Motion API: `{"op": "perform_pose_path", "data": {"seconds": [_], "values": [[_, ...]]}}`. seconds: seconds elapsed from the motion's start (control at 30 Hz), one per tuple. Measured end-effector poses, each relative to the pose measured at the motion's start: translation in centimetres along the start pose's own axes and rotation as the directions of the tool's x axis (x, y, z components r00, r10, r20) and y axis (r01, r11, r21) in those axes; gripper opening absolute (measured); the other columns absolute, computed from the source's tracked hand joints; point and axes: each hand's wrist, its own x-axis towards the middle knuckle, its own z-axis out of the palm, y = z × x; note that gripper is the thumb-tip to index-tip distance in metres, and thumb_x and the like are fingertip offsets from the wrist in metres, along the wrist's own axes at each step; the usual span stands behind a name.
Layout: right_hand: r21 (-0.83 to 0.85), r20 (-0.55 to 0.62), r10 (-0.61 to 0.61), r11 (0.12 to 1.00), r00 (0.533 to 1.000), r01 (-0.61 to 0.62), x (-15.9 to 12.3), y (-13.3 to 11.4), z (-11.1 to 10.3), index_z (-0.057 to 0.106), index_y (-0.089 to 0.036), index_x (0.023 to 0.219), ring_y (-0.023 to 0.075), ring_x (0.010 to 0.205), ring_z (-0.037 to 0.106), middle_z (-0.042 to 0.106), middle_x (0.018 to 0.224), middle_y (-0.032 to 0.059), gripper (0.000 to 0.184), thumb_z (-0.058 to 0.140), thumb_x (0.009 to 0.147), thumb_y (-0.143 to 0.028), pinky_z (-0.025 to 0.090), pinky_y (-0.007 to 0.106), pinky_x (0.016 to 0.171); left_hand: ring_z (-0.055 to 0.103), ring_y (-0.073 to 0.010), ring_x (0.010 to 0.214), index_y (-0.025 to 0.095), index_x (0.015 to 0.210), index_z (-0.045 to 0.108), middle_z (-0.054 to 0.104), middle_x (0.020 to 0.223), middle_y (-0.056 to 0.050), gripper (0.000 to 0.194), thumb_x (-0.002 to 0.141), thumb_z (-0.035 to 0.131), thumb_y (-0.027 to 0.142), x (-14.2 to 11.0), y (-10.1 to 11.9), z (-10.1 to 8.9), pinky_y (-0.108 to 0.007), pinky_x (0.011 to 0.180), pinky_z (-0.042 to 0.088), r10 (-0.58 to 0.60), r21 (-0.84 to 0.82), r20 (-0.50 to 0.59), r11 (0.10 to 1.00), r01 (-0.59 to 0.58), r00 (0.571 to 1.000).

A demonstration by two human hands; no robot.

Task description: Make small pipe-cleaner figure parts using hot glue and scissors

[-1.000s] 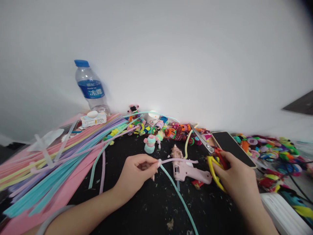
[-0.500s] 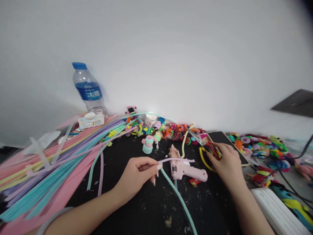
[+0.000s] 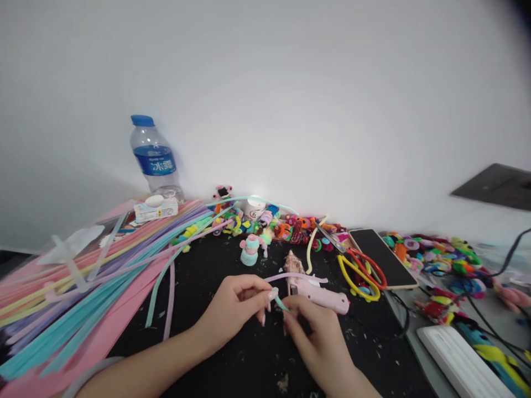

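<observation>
Right hand (image 3: 317, 334): low in the middle of the view, fingers closed in a pinch on the turquoise strip (image 3: 282, 304).
Left hand (image 3: 237, 305): just beside it, thumb and finger gripping the same strip; the lilac strip (image 3: 296, 275) also runs out from these fingertips.
Turquoise strip: between the two hands, above the bench (image 3: 203, 293), a short piece showing in the gap.
White block (image 3: 460, 356): at the lower right, well apart from the hands.
Glue gun (image 3: 321, 296): pink, on its side just beyond the right hand; the lilac strip crosses over it, contact unclear.
Scissors (image 3: 360, 273): to the right of the gun, yellow and red handles toward the person, beside the phone (image 3: 384, 258).
Strip bundle (image 3: 136, 276): pastel colours, fanned across the left side.
Small figure (image 3: 249, 251): pink and turquoise, upright beyond the left hand.
Paper cup (image 3: 254, 208): behind it, among colourful fuzzy pieces (image 3: 296, 231).
Bottle (image 3: 155, 160): blue cap, tilted by the wall (image 3: 298, 110).
</observation>
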Motion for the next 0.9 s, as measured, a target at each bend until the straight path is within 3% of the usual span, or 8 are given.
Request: {"op": "perform_pose_path", "data": {"seconds": [0.27, 0.53, 0.9], "values": [[0.041, -0.031, 0.099, 0.994, 0.995, -0.098, -0.01, 0.36, -0.61, 0.065, -0.015, 0.072, 0.0112, 0.046, 0.043, 0.049, 0.050, -0.0032, 0.025, 0.047, 0.086, -0.026, 0.036, 0.021, 0.046, 0.053, -0.0092, 0.045, 0.011, 0.075, 0.067, 0.059, 0.056, 0.001, 0.015, 0.072, 0.065, 0.026, 0.01, -0.48, -0.02, -0.021, 0.049, 0.045, -0.004, 0.028, 0.039, 1.000, 0.003, 0.999], [0.053, -0.037, 0.089, 0.995, 0.995, -0.087, 0.15, 0.29, -0.90, 0.064, -0.015, 0.067, 0.0094, 0.043, 0.037, 0.042, 0.047, -0.0048, 0.026, 0.047, 0.083, -0.024, 0.032, 0.020, 0.043, 0.052, -0.0093, 0.046, 0.012, 0.076, 0.068, 0.058, 0.060, 0.000, 0.016, 0.076, 0.061, 0.027, -0.25, -0.21, 0.04, -0.021, 0.049, 0.045, 0.042, 0.101, 0.080, 0.994, -0.050, 0.996], [0.120, -0.026, 0.078, 0.990, 0.997, -0.074, 0.05, 0.77, -1.04, 0.062, -0.015, 0.065, 0.0103, 0.046, 0.042, 0.050, 0.050, -0.0030, 0.024, 0.048, 0.084, -0.023, 0.035, 0.021, 0.047, 0.048, -0.0063, 0.044, 0.011, 0.069, 0.064, 0.057, 0.056, 0.001, 0.020, 0.077, 0.063, 0.029, -0.16, -0.32, 0.16, -0.018, 0.047, 0.041, -0.049, -0.093, 0.149, 0.994, 0.064, 0.988]]}}
